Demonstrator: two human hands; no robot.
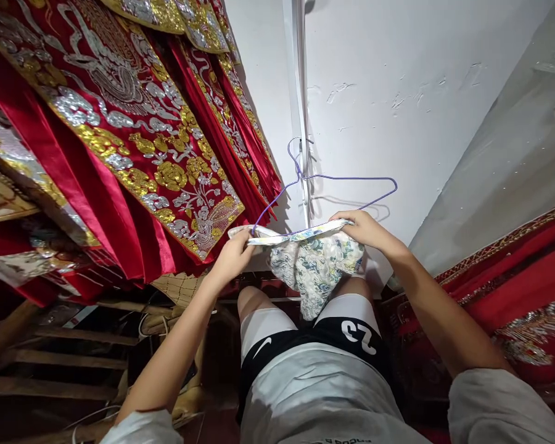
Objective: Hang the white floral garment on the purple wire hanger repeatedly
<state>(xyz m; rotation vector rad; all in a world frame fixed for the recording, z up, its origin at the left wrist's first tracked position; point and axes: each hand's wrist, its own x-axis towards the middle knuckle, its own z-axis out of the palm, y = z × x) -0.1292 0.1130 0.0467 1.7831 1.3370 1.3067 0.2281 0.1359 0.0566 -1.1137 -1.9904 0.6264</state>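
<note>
A small floral garment (312, 265), white with blue and green flowers, hangs over the bottom bar of a purple wire hanger (333, 179). My left hand (234, 256) is closed on the garment's left edge where it meets the hanger's left corner. My right hand (361, 228) is closed on the garment's right edge, pinching it against the hanger bar. The hanger's hook sits up against a white pipe (300, 111) on the wall. The cloth droops in front of my knees.
Red robes with gold and silver embroidery (134, 142) hang at the left. More red embroidered cloth (513, 290) lies at the right under a clear plastic sheet (509, 148). A white wall (388, 92) is straight ahead. Wooden slats (65, 357) and cables lie at the lower left.
</note>
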